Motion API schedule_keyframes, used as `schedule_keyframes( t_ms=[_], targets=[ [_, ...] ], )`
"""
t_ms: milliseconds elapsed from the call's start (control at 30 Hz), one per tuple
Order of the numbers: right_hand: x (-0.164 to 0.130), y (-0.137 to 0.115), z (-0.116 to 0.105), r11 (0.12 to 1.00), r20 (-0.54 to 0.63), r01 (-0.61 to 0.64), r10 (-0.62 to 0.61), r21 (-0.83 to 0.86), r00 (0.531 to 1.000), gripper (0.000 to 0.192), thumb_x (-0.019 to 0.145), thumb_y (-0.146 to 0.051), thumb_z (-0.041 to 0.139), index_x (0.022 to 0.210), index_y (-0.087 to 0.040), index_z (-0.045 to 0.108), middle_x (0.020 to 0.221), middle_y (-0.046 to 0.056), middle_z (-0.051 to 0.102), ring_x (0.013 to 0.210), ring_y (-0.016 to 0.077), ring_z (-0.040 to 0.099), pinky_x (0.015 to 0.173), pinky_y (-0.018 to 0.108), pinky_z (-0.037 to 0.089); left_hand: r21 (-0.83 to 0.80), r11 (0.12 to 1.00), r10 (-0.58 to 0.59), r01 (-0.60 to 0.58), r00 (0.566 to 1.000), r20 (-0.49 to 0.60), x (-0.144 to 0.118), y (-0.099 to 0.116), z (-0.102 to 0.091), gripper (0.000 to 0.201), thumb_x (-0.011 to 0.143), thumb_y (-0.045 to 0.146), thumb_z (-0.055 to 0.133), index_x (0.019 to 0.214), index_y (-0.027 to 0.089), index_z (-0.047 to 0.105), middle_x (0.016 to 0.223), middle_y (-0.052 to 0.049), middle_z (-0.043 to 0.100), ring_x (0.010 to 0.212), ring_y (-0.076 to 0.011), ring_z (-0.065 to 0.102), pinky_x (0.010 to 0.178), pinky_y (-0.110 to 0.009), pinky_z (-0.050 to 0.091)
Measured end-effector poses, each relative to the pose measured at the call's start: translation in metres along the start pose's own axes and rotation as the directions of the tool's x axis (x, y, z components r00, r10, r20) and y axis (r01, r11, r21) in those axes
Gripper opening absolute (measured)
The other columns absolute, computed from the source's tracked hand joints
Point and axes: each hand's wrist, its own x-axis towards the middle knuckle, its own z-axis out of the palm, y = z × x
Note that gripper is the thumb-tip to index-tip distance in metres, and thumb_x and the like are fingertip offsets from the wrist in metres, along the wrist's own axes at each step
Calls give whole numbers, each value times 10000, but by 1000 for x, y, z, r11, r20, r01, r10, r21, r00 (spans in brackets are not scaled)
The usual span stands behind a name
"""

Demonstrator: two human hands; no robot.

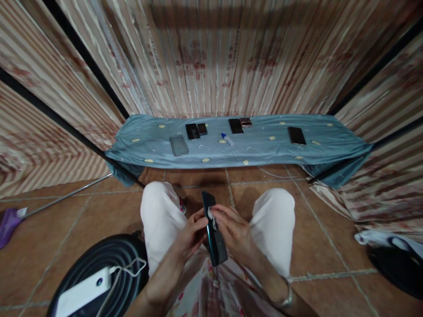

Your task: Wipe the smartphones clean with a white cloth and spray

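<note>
- While tilted steeply above the lap, well short of the long table draped in blue patterned cloth [257, 154], treat the slim, dark, slab-shaped phone with a glossy edge [218, 248] as probably light and stiff.
- Expect slick surfaces and, if dropped, possible cracking; take hold along the long edges, near mid-length, leaving the flat faces free. Cannot tell whether screen or back is turned rightward.
- See the right hand [233, 222], fingers bent and gathered close, pinching something against that face.
- Note the left hand [194, 226], partly curled, with thumb and fingers gripping the left long edge, seemingly bearing the weight.
- Handle the small, crumpled, white, cloth-like piece [210, 215] under the right fingertips as limp and nearly weightless; best pinched at the middle.
</note>
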Motion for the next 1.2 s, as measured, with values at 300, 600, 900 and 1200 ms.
schedule_keyframes(
  t_ms=[300, 600, 900, 1200],
  targets=[
    [23, -3, 2, 993, 47, 97, -95, -63, 994, 441, 979, -125, 396, 1365, -294, 524, 1258, 80, 612, 1144, 208, 568, 953, 391, 525, -20, 999, 30, -29, 997, 68, -9, -2, 5, 568, 579, 307, 858, 1111, 180, 706, 953, -68, 737, 890, -237, 690, 823, -320, 519],
    [35, 9, 4, 998, 18, 26, -25, -51, 1000, 394, 987, -142, 381, 1291, -281, 589, 1210, 71, 650, 1155, 197, 586, 985, 396, 510, 37, 996, 76, -77, 996, 43, -18, -2, 11, 637, 534, 195, 833, 1156, 203, 697, 1058, -71, 728, 977, -249, 663, 771, -282, 506],
    [34, 1, -4, 995, 23, 100, -100, -7, 995, 392, 981, -134, 403, 1306, -271, 575, 1222, 78, 648, 1154, 195, 576, 976, 399, 506, 40, 995, 85, -87, 995, 45, -19, -1, 13, 608, 531, 185, 824, 1129, 201, 712, 1082, -74, 725, 1007, -269, 657, 824, -316, 521],
    [32, 27, -7, 981, 73, -133, 124, 144, 990, 285, 980, -285, 462, 1161, -256, 681, 1141, 69, 700, 1082, 203, 640, 945, 389, 520, 15, 999, 34, -35, 998, 59, -29, 4, 15, 557, 506, 141, 804, 1056, 201, 735, 1060, -75, 733, 1012, -285, 665, 883, -362, 524]
  ],
)
